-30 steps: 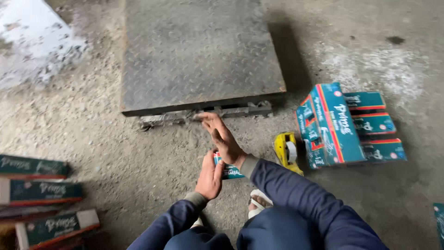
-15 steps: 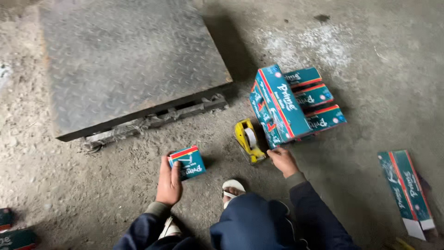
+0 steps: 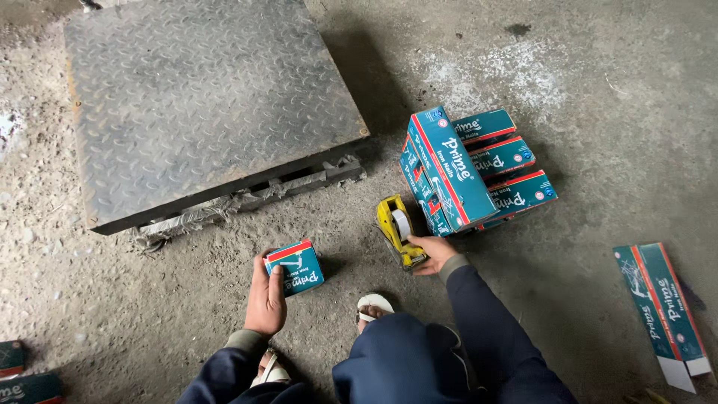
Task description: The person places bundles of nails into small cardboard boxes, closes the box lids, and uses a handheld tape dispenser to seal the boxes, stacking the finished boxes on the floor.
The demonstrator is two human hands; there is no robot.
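Small teal box [image 3: 295, 268] on concrete floor [image 3: 613, 90], L hand [image 3: 267, 295] gripping its left side. R hand [image 3: 432, 253] closed on yellow tape dispenser [image 3: 396, 228] handle, prob. full grip. Stack of teal boxes [image 3: 467, 168] just beside; steel plate [image 3: 202, 105] behind.

Setting: a rough workshop or warehouse packing spot, worked at floor level. Floor [image 3: 598, 67] is bare grey concrete, gritty, with pale dusty patches and a dark stain far right. Far left lies a heavy steel plate [image 3: 202, 105] with diamond tread, raised slightly on a low frame (looks like a floor scale platform; cannot confirm). Teal-and-red cartons [image 3: 471, 168] are stacked right of it. Flat unfolded cartons [image 3: 662, 303] lie near right, more at the near left edge. A yellow tape dispenser [image 3: 396, 228] sits on the floor beside the stack. No bench or furniture in view.
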